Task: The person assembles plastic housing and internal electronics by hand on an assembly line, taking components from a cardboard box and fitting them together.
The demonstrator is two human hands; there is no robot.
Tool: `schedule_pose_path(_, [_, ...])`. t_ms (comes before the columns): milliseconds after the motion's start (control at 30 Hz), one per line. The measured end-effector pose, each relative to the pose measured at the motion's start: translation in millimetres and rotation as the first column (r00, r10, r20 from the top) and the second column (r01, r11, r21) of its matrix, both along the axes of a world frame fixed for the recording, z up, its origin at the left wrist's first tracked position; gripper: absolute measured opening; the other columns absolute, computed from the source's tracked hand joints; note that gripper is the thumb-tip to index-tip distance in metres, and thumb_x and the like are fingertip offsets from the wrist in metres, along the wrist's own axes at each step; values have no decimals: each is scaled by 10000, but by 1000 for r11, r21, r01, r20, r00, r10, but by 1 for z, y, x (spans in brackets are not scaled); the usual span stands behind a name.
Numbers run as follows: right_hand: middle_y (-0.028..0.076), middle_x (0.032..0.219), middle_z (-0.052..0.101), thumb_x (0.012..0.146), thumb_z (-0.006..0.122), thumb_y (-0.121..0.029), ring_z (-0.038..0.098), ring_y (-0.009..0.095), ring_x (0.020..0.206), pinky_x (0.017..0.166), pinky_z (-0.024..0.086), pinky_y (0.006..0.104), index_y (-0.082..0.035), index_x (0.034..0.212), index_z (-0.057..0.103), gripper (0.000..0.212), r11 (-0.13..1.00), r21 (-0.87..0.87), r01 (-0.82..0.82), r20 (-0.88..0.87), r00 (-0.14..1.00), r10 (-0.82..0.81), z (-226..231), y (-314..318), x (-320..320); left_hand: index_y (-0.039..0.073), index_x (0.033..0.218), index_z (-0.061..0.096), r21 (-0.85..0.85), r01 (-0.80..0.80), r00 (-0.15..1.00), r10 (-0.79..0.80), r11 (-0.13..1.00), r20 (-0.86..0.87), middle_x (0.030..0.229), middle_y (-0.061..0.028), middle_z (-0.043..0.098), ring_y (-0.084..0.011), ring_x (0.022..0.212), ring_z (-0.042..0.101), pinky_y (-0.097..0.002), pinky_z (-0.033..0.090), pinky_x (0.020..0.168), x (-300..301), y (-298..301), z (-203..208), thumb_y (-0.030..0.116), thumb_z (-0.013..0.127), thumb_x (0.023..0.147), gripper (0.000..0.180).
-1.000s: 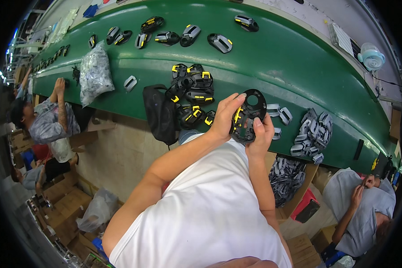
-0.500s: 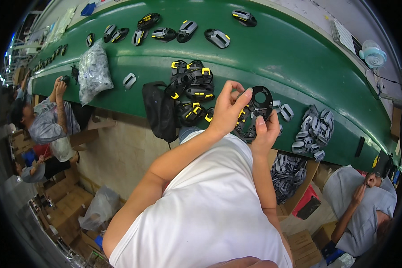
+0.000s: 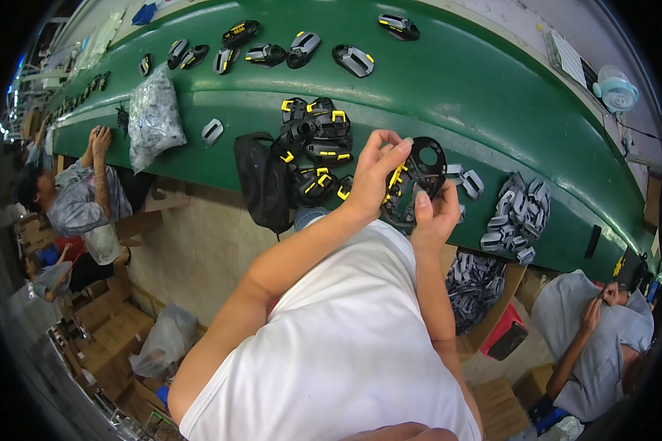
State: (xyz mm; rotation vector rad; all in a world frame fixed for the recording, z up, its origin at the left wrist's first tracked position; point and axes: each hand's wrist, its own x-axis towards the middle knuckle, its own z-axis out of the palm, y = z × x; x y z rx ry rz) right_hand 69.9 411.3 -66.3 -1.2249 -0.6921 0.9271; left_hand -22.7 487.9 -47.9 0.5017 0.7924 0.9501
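Note:
Above the near edge of the green bench, both my hands hold a black plastic housing [image 3: 438, 167] with a round hole at one end and yellow parts along its left side. My left hand [image 3: 375, 173] pinches its upper left side between thumb and fingers. Gripping the lower right side is my right hand [image 3: 435, 214], its thumb lying on the housing's inner face. Left of my hands lies a cluster of black parts with yellow tabs [image 3: 329, 125]. Just to the right, loose grey plastic frames [image 3: 472, 184] sit on the bench, partly behind the right hand.
A heap of grey frames [image 3: 521, 213] lies on the bench at the right. Left stand a black pouch [image 3: 261, 184] and a clear plastic bag [image 3: 157, 121]. Assembled grey-black pieces [image 3: 353, 61] line the far side. A carton of grey parts [image 3: 478, 283] stands below. Co-workers sit either side.
The black housing has tilted slightly in my hands, showing more of its inner face and yellow parts. My hands have shifted only a little.

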Motion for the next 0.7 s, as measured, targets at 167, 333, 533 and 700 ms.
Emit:
schedule_pose_path(167, [36,875,519,788,614,-107,473,86,807,757,402,223,37,981,488,272,999,19,-41,-56,998,42,-1,-1,1,53,955,411,-66,-8,999,11,998,53,813,-46,560,-59,730,500,-197,406,630,-2,-1,0,145,577,863,211])
schedule_pose_path(333, [36,873,526,795,603,-92,469,72,778,710,403,205,35,980,499,247,995,-102,17,-179,983,-35,-5,6,-3,38,955,402,198,-28,991,53,980,-125,816,-49,560,-52,746,495,-194,400,645,-4,1,-8,109,542,885,172])
schedule_pose_path(533, [13,796,530,797,610,-109,469,67,660,580,379,205,7,896,513,181,988,-153,35,21,999,-32,-25,20,6,6,1006,409,162,44,974,-6,986,-228,866,-87,591,-87,760,537,-227,434,658,-3,13,-45,191,569,882,275])
schedule_pose_path(700, [168,843,525,686,731,-398,514,323,781,695,412,411,22,859,492,513,939,-141,313,846,530,-50,-84,106,85,-1,1036,498,339,396,513,101,853,-853,958,-128,596,-223,790,575,-312,462,702,-41,31,-79,356,601,836,422])
